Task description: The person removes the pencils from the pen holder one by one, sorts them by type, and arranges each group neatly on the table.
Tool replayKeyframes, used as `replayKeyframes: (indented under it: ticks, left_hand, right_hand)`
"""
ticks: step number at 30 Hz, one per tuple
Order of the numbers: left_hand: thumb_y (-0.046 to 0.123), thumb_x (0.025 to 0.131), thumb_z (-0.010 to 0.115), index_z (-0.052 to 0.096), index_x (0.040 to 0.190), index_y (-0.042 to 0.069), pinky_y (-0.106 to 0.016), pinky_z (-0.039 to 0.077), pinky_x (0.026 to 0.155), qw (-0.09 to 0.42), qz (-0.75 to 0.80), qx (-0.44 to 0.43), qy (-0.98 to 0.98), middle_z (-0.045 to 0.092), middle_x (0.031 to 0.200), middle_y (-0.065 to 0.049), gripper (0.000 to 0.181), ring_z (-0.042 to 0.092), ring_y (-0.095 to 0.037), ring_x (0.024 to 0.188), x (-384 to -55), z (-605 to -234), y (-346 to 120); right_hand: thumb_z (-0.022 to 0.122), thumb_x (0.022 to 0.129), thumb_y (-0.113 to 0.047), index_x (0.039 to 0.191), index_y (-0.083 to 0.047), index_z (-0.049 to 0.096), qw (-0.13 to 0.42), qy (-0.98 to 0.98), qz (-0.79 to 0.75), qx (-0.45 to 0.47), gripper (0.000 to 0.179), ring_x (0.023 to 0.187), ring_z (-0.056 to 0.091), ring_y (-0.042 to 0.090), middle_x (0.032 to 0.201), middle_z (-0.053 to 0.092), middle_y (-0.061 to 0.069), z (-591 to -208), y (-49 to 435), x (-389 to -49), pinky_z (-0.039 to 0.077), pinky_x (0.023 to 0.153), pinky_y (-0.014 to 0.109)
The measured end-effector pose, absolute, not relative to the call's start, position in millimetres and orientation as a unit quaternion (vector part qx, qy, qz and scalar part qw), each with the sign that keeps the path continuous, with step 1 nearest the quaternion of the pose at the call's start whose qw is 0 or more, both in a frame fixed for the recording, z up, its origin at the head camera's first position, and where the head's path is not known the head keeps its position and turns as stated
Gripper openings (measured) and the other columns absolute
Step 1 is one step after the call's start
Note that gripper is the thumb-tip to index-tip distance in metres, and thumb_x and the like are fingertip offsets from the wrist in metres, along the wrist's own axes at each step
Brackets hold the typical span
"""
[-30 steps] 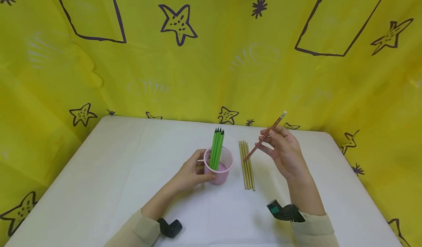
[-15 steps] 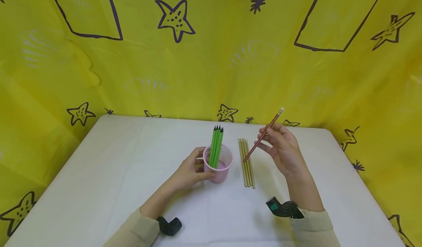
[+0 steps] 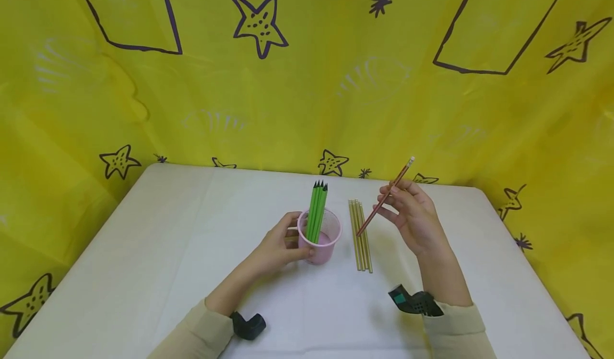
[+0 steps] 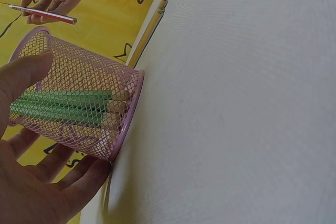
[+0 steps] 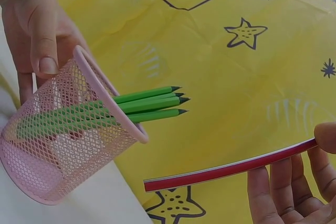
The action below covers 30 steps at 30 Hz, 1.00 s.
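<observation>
A pink mesh pencil cup [image 3: 320, 255] stands on the table, and my left hand [image 3: 275, 247] grips it from the left, thumb in front and fingers behind. Several green pencils [image 3: 316, 215] lean inside it, their dark points upward. My right hand [image 3: 412, 215] pinches a red pencil [image 5: 231, 169] between thumb and fingers. That pencil slants, with its white eraser end up and its flat lower end over several gold pencils [image 3: 362, 247]. These lie side by side on the table, between the cup and my right hand.
A white-covered table [image 3: 216, 204] bears the cup and the gold pencils. Behind it hangs a yellow cloth [image 3: 307, 92] with drawn starfish and shells. Small black devices [image 3: 248, 326] are worn at both wrists.
The view shifts slightly. Both hands stay almost still, the left around the cup and the right with the red pencil.
</observation>
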<state>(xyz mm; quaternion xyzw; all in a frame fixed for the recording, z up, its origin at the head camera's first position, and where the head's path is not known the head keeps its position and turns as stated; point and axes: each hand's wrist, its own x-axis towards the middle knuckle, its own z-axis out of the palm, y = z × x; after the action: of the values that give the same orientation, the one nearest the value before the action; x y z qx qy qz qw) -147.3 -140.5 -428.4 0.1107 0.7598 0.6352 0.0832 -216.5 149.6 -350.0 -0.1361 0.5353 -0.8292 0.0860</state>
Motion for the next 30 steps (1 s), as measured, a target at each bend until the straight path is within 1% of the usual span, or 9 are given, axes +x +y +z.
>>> replayKeyframes:
  ticks: [13,18,24,30]
  left_hand:
    - [0.011,0.082,0.082,0.038,0.146,0.017,-0.048,0.052,0.101,0.086,0.631,0.107,0.763,0.048,0.146,-0.012,0.078,0.056,-0.038,0.127,-147.0,-425.9,-139.5]
    - [0.011,0.082,0.082,0.038,0.146,0.016,-0.048,0.052,0.101,0.084,0.629,0.11,0.765,0.048,0.145,-0.013,0.078,0.056,-0.038,0.127,-146.7,-426.2,-139.6]
    - [0.012,0.082,0.082,0.038,0.146,0.018,-0.046,0.053,0.101,0.084,0.631,0.105,0.764,0.049,0.145,-0.011,0.078,0.056,-0.037,0.127,-146.3,-427.5,-139.5]
    - [0.013,0.082,0.082,0.039,0.146,0.018,-0.048,0.052,0.101,0.082,0.631,0.104,0.765,0.049,0.145,-0.011,0.077,0.056,-0.037,0.127,-146.3,-426.2,-139.7]
  right_hand:
    - [0.053,0.103,-0.009,0.104,-0.01,0.056,0.077,0.56,-0.816,-0.123,0.003,0.086,0.066,0.015,0.098,0.068,0.002,-355.0,151.9,-219.5,0.061,0.084,0.034]
    - [0.055,0.102,-0.01,0.105,-0.009,0.056,0.077,0.564,-0.814,-0.113,0.003,0.086,0.066,0.015,0.097,0.069,0.002,-357.9,154.2,-221.8,0.061,0.084,0.034]
    - [0.055,0.102,-0.009,0.105,-0.01,0.057,0.076,0.573,-0.808,-0.11,0.003,0.086,0.066,0.014,0.097,0.069,0.001,-361.6,156.3,-223.7,0.061,0.084,0.034]
    - [0.056,0.102,-0.01,0.105,-0.011,0.057,0.074,0.583,-0.802,-0.107,0.003,0.087,0.066,0.015,0.098,0.068,0.0,-363.9,157.5,-225.0,0.061,0.084,0.033]
